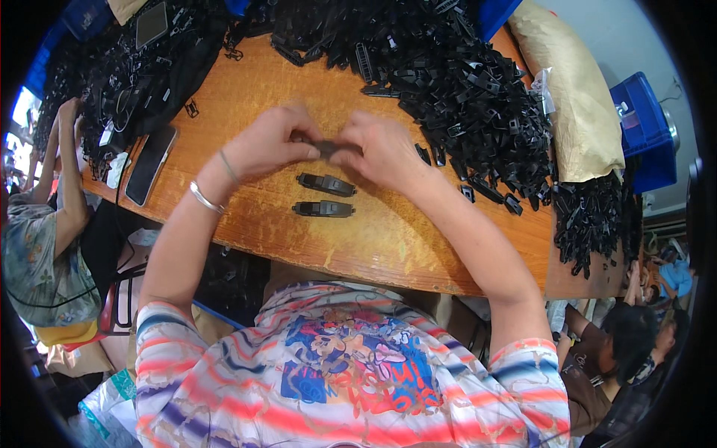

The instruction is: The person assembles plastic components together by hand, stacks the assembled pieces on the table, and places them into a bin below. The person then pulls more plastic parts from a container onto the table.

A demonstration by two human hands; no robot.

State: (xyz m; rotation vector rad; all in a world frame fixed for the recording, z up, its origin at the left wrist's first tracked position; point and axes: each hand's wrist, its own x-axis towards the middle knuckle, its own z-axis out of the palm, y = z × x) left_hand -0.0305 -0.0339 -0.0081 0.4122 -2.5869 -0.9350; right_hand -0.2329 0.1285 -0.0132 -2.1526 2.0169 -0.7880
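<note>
Over the middle of the wooden table, my left hand (280,137) and my right hand (382,149) meet at a small black plastic clip-like part (326,147). The fingers of both hands are closed on it, one at each end; motion blurs them and hides its details. Just nearer to me, two longer black plastic clips (326,184) lie side by side on the wood, each with a raised middle and narrow ends. A large heap of loose black plastic parts (478,104) spreads beyond and to the right of my right hand.
A phone (151,164) rests at the table's left edge, near cables and another black heap (112,89). A tan sack (571,89) and a blue crate (644,131) stand at the right. Co-workers sit on both sides; one person's arm (69,164) reaches up at the left.
</note>
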